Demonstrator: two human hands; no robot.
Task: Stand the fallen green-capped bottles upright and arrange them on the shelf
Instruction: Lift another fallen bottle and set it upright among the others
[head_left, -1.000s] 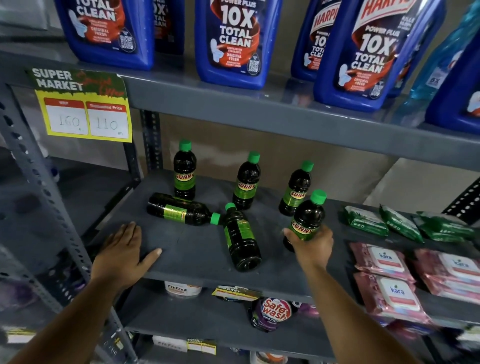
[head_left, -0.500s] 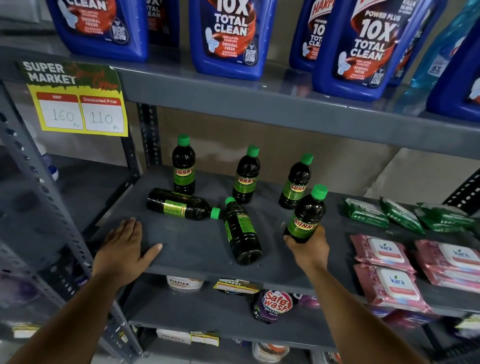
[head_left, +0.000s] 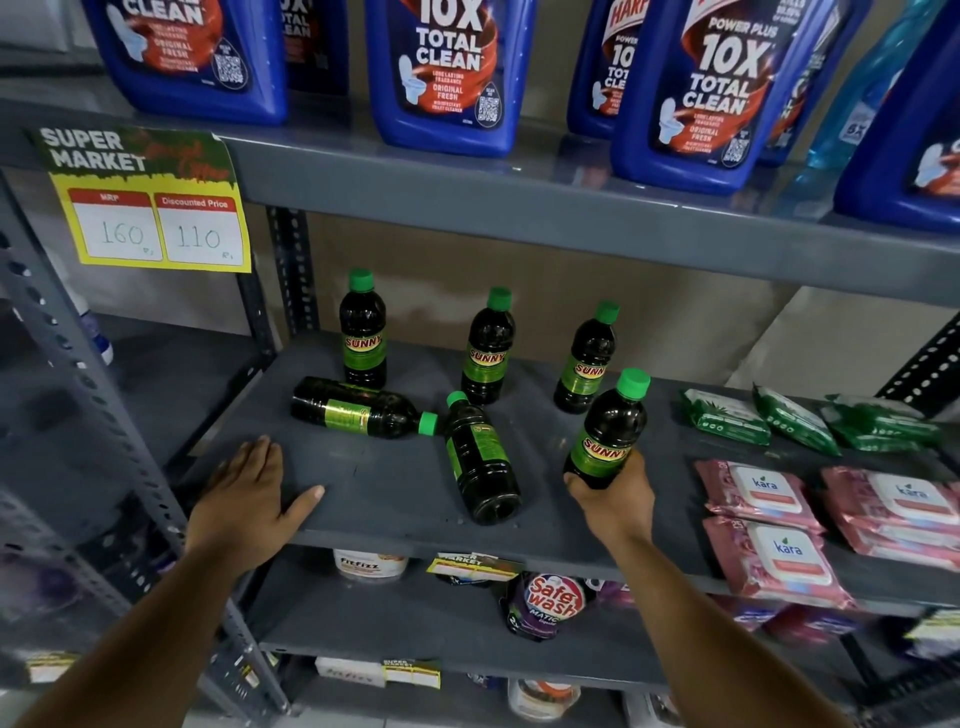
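Observation:
My right hand grips the base of a dark green-capped bottle, held nearly upright, tilted slightly right, at the shelf's front. Three more such bottles stand at the back: left, middle, right. Two lie fallen: one sideways with its cap pointing right, one with its cap pointing to the back. My left hand rests flat on the grey shelf, fingers spread, holding nothing.
Green packets and pink wipe packs fill the shelf's right side. Blue cleaner jugs stand on the shelf above. A yellow price tag hangs at upper left. A lower shelf holds pouches.
My right hand has tipped the held bottle up to nearly vertical and lifted it slightly. The left hand stayed flat on the shelf.

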